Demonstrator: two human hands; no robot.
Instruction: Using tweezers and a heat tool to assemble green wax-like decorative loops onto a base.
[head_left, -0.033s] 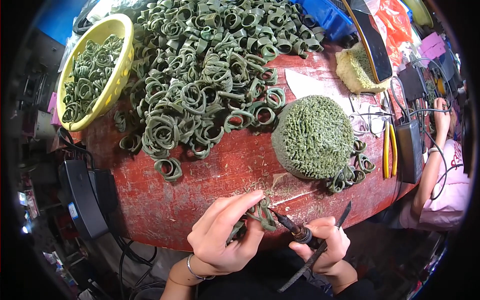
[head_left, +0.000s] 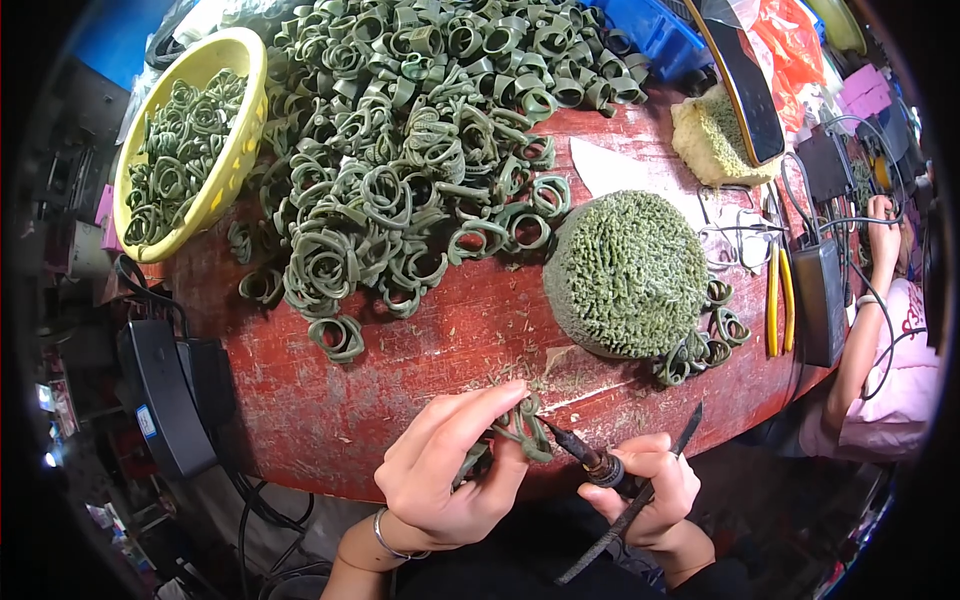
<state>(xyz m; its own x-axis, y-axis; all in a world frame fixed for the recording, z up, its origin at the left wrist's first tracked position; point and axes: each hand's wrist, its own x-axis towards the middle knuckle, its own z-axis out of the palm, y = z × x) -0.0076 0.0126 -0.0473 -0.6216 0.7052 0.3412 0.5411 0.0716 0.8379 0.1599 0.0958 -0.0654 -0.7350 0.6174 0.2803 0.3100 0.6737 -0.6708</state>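
Note:
Near the table's front edge, my left hand [head_left: 450, 465] is closed, pinching a green wax-like ring [head_left: 528, 430] between thumb and fingers. More green shows under its fingers, partly hidden. My right hand [head_left: 652, 490] is closed around a pen-shaped soldering iron [head_left: 600, 462], whose thin dark tip touches or nearly touches the ring. A long dark file [head_left: 625, 522] also lies in the right hand, slanting across the fingers with its pointed end up to the right. Just beyond the hands, green shavings [head_left: 530, 375] are scattered on the red table [head_left: 440, 400].
A big heap of green rings [head_left: 400, 180] covers the far table. Left of it tilts a yellow basket [head_left: 255, 110] of rings. A round, rough green block [head_left: 630, 270] stands right of centre, near yellow-handled pliers [head_left: 780, 300] and a phone [head_left: 745, 90]. Another person's arm [head_left: 868, 300] shows far right.

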